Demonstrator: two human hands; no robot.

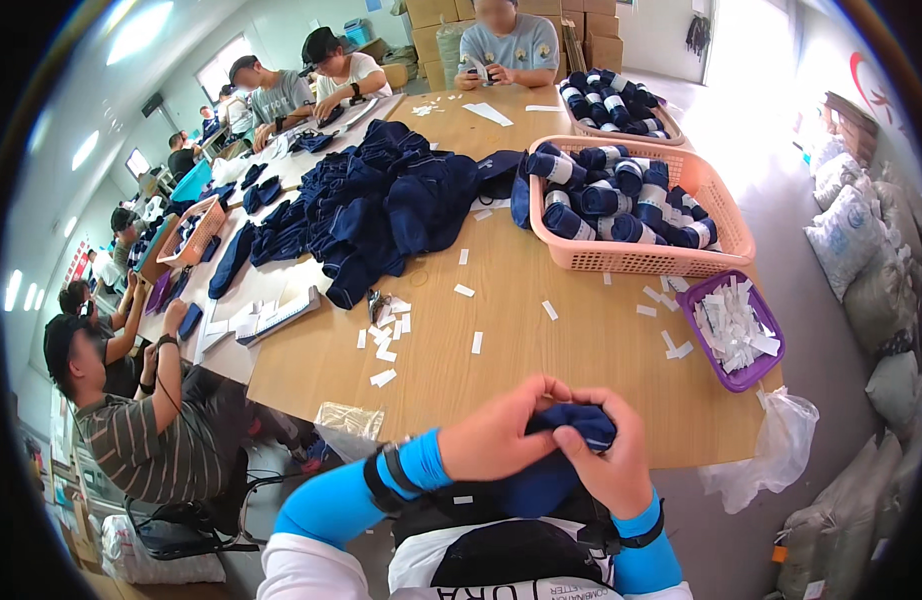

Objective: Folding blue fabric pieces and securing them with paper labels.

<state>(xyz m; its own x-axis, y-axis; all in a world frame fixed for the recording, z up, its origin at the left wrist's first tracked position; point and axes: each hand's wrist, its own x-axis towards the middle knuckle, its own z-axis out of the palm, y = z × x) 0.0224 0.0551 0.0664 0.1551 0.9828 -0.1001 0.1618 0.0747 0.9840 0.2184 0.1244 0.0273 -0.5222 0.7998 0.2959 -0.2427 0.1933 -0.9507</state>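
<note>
Close to my body, at the table's near edge, my left hand (496, 430) and my right hand (616, 455) are closed on a navy cloth piece (581, 424). Its upper part is bunched into a compact roll between my fingers and thumbs, with a thin pale line showing on it. More navy fabric hangs below my hands toward my lap. Beyond my hands, loose white paper strips (477, 343) lie scattered on the wooden table (421, 405). To the right, a purple basket (749, 382) holds many similar strips.
A peach basket (649, 262) of navy rolls with white bands stands far right, another basket (641, 132) behind it. A large navy cloth pile (381, 205) covers the table's middle left. People sit along the left and far sides. A plastic bag (776, 440) hangs at the right corner.
</note>
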